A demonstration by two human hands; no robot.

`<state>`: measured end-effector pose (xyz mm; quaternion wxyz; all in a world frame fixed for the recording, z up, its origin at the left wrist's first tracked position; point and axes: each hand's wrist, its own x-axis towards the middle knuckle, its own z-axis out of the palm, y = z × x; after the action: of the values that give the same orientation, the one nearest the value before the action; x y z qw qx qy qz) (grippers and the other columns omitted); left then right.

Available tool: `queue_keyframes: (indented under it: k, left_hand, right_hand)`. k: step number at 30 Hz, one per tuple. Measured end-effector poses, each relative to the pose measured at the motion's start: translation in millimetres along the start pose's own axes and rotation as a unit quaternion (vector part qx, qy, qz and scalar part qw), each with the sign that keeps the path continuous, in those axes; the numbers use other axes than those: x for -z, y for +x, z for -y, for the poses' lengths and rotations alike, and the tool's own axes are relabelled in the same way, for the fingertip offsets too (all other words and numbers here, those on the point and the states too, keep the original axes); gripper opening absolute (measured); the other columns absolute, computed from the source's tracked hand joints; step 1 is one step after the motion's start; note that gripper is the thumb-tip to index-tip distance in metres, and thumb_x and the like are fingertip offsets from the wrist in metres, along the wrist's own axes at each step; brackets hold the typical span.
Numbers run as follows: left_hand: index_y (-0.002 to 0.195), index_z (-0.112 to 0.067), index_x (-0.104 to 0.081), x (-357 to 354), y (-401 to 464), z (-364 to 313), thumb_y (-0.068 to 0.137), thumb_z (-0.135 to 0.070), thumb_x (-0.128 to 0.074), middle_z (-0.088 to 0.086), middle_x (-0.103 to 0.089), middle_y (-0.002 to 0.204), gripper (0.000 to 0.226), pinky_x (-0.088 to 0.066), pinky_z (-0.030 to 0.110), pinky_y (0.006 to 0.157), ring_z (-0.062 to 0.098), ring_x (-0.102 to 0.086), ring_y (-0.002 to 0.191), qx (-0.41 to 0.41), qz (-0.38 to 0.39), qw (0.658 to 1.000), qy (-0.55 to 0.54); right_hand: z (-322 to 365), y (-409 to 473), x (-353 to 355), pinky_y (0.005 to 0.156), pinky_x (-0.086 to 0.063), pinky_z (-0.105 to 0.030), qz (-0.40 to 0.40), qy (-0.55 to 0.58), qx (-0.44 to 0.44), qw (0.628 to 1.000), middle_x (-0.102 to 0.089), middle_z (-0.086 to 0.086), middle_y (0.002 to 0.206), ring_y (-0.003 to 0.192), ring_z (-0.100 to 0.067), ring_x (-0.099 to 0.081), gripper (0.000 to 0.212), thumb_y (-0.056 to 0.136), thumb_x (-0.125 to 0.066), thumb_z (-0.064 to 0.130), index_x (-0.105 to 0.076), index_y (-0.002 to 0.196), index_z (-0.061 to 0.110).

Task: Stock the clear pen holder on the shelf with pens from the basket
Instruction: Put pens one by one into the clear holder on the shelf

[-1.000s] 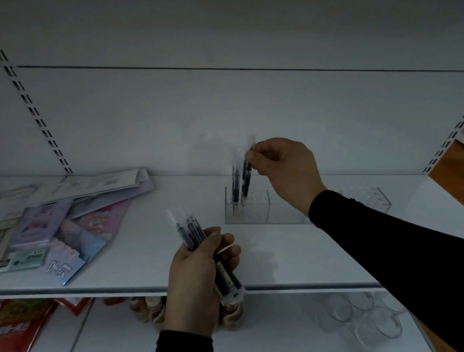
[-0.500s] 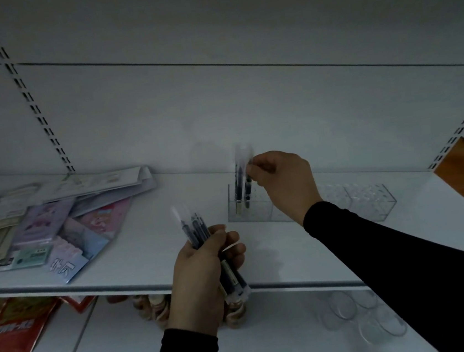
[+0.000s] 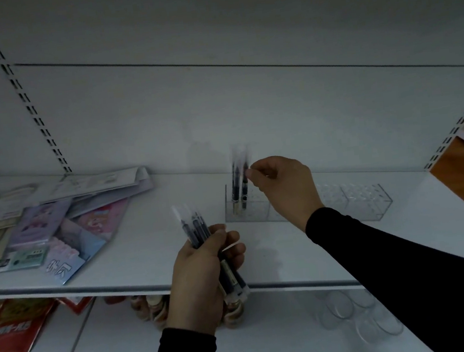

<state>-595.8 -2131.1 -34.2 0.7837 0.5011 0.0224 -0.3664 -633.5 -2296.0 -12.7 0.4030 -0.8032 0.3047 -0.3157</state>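
You face a white shelf (image 3: 136,262) with a pale back wall behind it. A second, lower shelf (image 3: 105,343) shows beneath its front edge. On the left of the upper shelf lies a loose pile of flat stationery packets (image 3: 43,226), overlapping too much to count. Right of centre on the same shelf stands one long clear pen holder (image 3: 366,201), divided into compartments. Two pens (image 3: 239,186) stand upright in its leftmost compartment; their tops are blurred. Your right hand (image 3: 284,187) is at the tops of those two pens, fingertips pinched beside them; whether it grips one or only touches it, you cannot tell from this blur. Your left hand (image 3: 204,274) hovers in front of the shelf edge, fist clenched around a bundle of pens (image 3: 196,229), at least four, caps pointing up. Both sleeves are black.
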Motion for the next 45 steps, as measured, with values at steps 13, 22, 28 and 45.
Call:
queue_keyframes:
  k: [13, 22, 28, 45]
  left_hand:
    - [0.098, 0.001, -0.061, -9, -12, 3, 0.092, -0.006, -0.057, 0.020, -0.074, 0.091, 0.010, -0.054, 0.026, 0.052, 0.021, -0.064, 0.057, 0.044, 0.097, 0.994, 0.031]
    - [0.106, 0.000, -0.066, -15, -12, 11, 0.092, -0.004, -0.055, 0.019, -0.074, 0.089, 0.018, -0.058, 0.028, 0.056, 0.022, -0.068, 0.060, 0.038, 0.113, 0.991, 0.064]
    - [0.100, 0.000, -0.066, -14, -8, 14, 0.094, -0.009, -0.054, 0.019, -0.074, 0.095, 0.016, -0.059, 0.029, 0.061, 0.029, -0.071, 0.073, 0.025, 0.079, 0.996, 0.038]
    - [0.082, -0.009, -0.058, 1, 5, 10, 0.091, -0.009, -0.060, 0.006, -0.056, 0.061, 0.009, -0.041, 0.026, 0.044, 0.018, -0.048, 0.050, -0.021, -0.029, 0.999, 0.031]
  right_hand:
    - [-1, -37, 10, 0.080, -0.058, -0.031, 0.194, 0.086, -0.102, 0.972, -0.073, 0.000, 0.082, 0.078, -0.015, -0.070, 0.025, 0.092, -0.063, 0.036, -0.073, 0.085, 0.015]
    - [2, -45, 18, 0.079, -0.056, -0.028, 0.278, 0.210, -0.184, 0.919, -0.068, 0.001, 0.069, 0.066, -0.014, -0.066, 0.009, 0.092, -0.064, 0.014, -0.068, 0.093, 0.007]
    - [6, -36, 21, 0.078, -0.055, -0.025, 0.230, 0.189, -0.171, 0.939, -0.070, 0.000, 0.077, 0.075, -0.011, -0.065, 0.009, 0.092, -0.065, 0.019, -0.069, 0.085, 0.014]
    - [18, 11, 34, 0.080, -0.057, -0.025, -0.058, 0.142, 0.015, 0.988, -0.073, 0.003, 0.083, 0.079, -0.010, -0.069, 0.008, 0.093, -0.063, 0.020, -0.070, 0.095, 0.017]
